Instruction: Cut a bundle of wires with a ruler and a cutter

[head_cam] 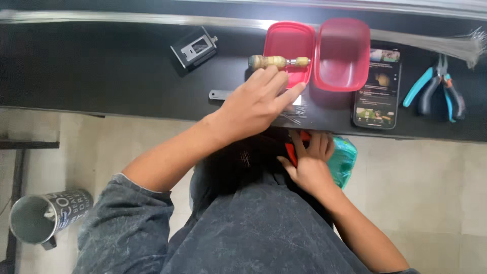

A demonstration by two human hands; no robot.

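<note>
Black desk (pixel 101 76) fills my view, with the open red lunchbox (pixel 317 53), phone (pixel 378 89) and pliers (pixel 439 89) to the right. My left hand (pixel 256 101), fingers loosely spread, reaches for the wooden-handled tool (pixel 276 62) across the box's lid. My right hand (pixel 309 165) presses flat on a teal bag (pixel 345 157) below the desk, likely steadying it.

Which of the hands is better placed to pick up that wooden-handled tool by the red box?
Left, probably. The left hand reaches over the table, fingertips just short of the tool. The right hand is down at the lap.
</note>
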